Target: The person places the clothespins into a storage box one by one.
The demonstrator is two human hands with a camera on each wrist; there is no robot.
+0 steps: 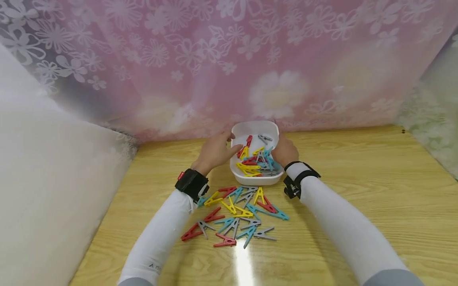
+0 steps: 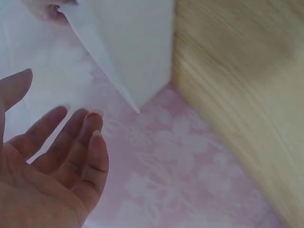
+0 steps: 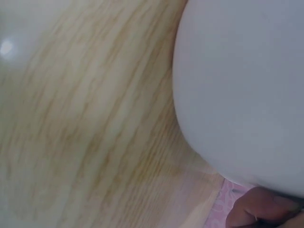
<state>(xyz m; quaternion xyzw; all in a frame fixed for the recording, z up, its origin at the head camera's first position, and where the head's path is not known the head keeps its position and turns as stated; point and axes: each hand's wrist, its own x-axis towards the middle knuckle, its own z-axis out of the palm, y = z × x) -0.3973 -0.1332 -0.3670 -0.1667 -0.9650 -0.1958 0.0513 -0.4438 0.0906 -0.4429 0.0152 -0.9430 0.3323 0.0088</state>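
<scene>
A white plastic tub [image 1: 257,181] stands near the back of the table, with red, yellow, blue and grey clothespins [image 1: 250,167] heaped mostly in its front half. My right hand [image 1: 285,151] grips the tub's right rim, and part of that hand [image 3: 259,209] shows below the tub's wall in the right wrist view. Beside the left rim is my left hand [image 1: 216,152], thumb and fingers spread. The left wrist view shows that hand [image 2: 57,166] with its fingers slightly bent, holding nothing, apart from the tub's side [image 2: 137,42].
More clothespins [image 1: 234,212] in the same colours lie scattered on the wooden table [image 1: 332,234] in front of the tub, between my forearms. A pink flowered cloth [image 1: 214,79] hangs behind the table's back edge. White fabric [image 1: 53,159] covers the left side.
</scene>
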